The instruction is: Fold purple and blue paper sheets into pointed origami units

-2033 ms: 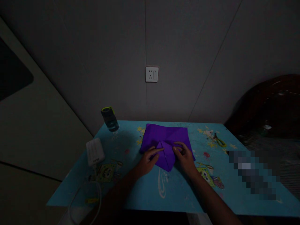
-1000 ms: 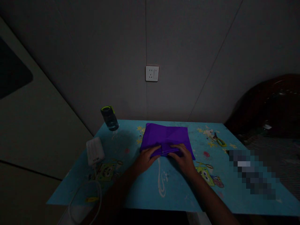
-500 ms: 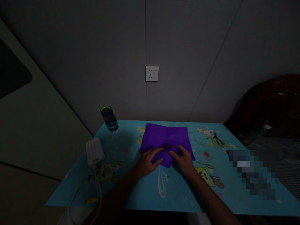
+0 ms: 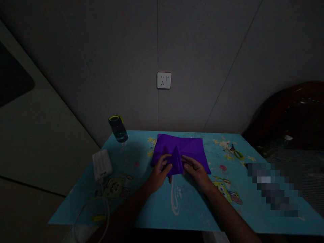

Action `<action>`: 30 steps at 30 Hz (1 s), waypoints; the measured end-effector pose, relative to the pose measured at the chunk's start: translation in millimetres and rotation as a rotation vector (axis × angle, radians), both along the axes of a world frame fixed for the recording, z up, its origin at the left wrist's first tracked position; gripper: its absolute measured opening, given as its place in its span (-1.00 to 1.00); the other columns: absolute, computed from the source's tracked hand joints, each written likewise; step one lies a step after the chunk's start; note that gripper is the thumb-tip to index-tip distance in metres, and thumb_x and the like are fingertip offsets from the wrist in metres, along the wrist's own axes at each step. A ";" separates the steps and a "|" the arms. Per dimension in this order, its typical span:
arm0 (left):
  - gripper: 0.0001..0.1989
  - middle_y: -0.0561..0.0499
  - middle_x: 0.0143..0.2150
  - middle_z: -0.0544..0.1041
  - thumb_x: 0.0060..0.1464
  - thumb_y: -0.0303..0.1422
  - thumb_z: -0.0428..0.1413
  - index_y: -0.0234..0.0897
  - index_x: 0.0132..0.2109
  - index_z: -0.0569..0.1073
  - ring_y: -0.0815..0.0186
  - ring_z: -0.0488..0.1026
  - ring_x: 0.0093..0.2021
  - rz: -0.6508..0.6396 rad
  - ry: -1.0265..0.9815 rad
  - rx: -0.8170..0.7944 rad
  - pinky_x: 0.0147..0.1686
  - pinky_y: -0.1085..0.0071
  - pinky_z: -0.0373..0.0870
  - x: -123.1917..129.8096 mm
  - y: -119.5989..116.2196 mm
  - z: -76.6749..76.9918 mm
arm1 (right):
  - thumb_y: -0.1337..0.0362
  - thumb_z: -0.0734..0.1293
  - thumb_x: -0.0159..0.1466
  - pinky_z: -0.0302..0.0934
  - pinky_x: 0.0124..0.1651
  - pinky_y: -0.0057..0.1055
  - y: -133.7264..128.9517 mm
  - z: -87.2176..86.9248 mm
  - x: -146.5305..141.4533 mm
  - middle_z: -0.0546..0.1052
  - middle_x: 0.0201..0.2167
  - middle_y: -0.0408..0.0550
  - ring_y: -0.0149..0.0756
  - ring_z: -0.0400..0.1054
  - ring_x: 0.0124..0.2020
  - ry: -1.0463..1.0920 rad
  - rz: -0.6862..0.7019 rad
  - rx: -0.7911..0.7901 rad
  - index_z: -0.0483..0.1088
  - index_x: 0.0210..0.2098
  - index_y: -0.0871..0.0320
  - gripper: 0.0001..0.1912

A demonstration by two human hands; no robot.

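A folded piece of purple paper [image 4: 176, 162] stands up to a point between my two hands. My left hand [image 4: 161, 170] grips its left side, thumb in front and fingers around the edge. On the right side, my right hand [image 4: 196, 170] has its thumb and fingers closed at the paper's edge. Behind and beneath lies a larger purple sheet [image 4: 192, 148], flat on the blue patterned table [image 4: 157, 209]; its near edge is partly hidden by my hands.
A dark bottle [image 4: 118, 129] stands at the back left, with a white power bank [image 4: 102, 164] and its cable nearer. Green-handled pliers [image 4: 238, 153] lie at the back right. A blurred-out object [image 4: 272, 189] is on the right edge. The wall has a socket [image 4: 164, 80].
The folded purple piece has been turned from lying wide and low to standing with its point up. My fingers have shifted to its two sides.
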State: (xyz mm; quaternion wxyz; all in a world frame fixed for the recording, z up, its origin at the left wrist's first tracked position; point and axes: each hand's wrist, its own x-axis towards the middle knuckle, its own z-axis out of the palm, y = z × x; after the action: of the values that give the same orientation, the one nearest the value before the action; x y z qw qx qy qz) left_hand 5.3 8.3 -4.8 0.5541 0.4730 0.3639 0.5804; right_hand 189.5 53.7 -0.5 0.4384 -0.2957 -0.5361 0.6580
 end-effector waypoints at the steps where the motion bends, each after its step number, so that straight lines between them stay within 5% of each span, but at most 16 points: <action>1: -0.64 0.12 -0.33 0.44 0.20 -0.19 0.10 -0.13 0.10 0.26 0.52 0.33 -0.66 0.007 -0.014 0.001 -0.70 0.54 0.34 0.4 0.4 0.6 | 0.11 0.48 0.15 0.22 -0.34 -0.39 -1.1 0.0 -0.4 0.55 -0.45 -0.13 -0.37 0.33 -0.48 -0.018 0.017 0.003 0.49 0.02 0.03 -0.55; 4: -0.66 0.12 -0.30 0.41 0.21 -0.17 0.08 -0.12 0.09 0.27 0.53 0.32 -0.66 0.031 -0.042 -0.013 -0.72 0.54 0.32 1.7 1.1 1.4 | 0.14 0.48 0.15 0.22 -0.31 -0.40 -4.9 0.5 -3.6 0.51 -0.52 -0.18 -0.37 0.34 -0.46 -0.037 0.057 -0.002 0.45 0.07 0.03 -0.50; 8: -0.62 0.07 -0.22 0.43 0.22 -0.16 0.07 -0.10 0.13 0.26 0.49 0.37 -0.57 0.010 -0.014 -0.008 -0.64 0.51 0.38 3.0 1.1 -0.6 | 0.16 0.52 0.09 0.27 -0.22 -0.38 -6.3 0.7 -10.2 0.55 -0.22 -0.12 -0.36 0.40 -0.34 0.068 0.064 0.003 0.37 0.13 -0.08 -0.38; 11: -0.62 0.00 -0.10 0.46 0.22 -0.18 0.07 -0.11 0.15 0.29 0.35 0.48 -0.30 0.049 0.093 0.039 -0.35 0.43 0.48 2.2 1.2 -3.4 | 0.13 0.53 0.07 0.30 -0.13 -0.33 -4.3 -0.1 -12.7 0.53 -0.07 -0.05 -0.30 0.43 -0.23 0.095 0.033 0.036 0.38 0.10 -0.07 -0.39; 15: -0.61 -0.05 -0.05 0.49 0.21 -0.26 0.09 -0.17 0.16 0.34 0.24 0.43 -0.02 0.104 0.286 0.115 0.00 0.31 0.36 -1.6 0.8 -5.4 | 0.12 0.52 0.08 0.29 -0.02 -0.24 -3.6 0.8 -12.7 0.54 -0.09 -0.04 -0.25 0.43 -0.17 0.056 0.004 0.073 0.39 0.04 -0.05 -0.46; 30: -0.48 -0.08 0.05 0.49 0.05 -0.41 0.23 -0.14 0.17 0.38 0.18 0.44 0.03 0.129 0.377 0.138 0.05 0.20 0.38 -6.3 2.9 -12.3 | 0.06 0.44 0.19 0.20 0.16 -0.09 -4.8 -1.3 -10.2 0.50 0.06 0.05 -0.11 0.33 0.13 -0.050 0.068 0.129 0.27 0.19 -0.02 -0.39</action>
State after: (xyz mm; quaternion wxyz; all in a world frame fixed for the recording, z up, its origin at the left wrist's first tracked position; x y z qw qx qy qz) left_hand -1.1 11.2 -17.1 0.4042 0.5856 0.4502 0.5395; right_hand 179.3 48.9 -1.8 0.4205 -0.2648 -0.5979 0.6289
